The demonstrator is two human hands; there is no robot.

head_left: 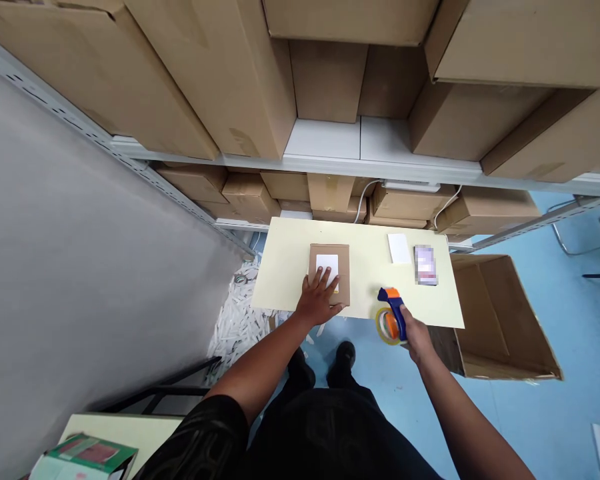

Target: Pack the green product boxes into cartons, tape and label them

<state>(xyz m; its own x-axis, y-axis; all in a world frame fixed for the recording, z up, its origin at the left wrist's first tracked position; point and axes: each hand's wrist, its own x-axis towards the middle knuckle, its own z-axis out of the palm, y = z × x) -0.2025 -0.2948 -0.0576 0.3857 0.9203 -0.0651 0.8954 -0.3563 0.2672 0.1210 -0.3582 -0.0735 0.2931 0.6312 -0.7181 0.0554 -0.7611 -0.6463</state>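
A small brown cardboard box (343,267) lies on the pale yellow table (285,260), with a white label (325,261) on its top. My left hand (320,299) rests flat over the label and the box's near part, fingers spread. In my right hand (416,333) is a blue and orange tape dispenser (397,310), gripped by its handle. A roll of tape (383,327) sits in the dispenser, which hangs over the table's front edge, to the right of the box.
A white paper stack (399,248) and a blurred-out purple item (425,265) lie on the table's right side. A large open carton (505,320) stands on the floor at right. Shelves with cardboard boxes (330,80) rise behind. Paper strips (230,327) litter the floor at left.
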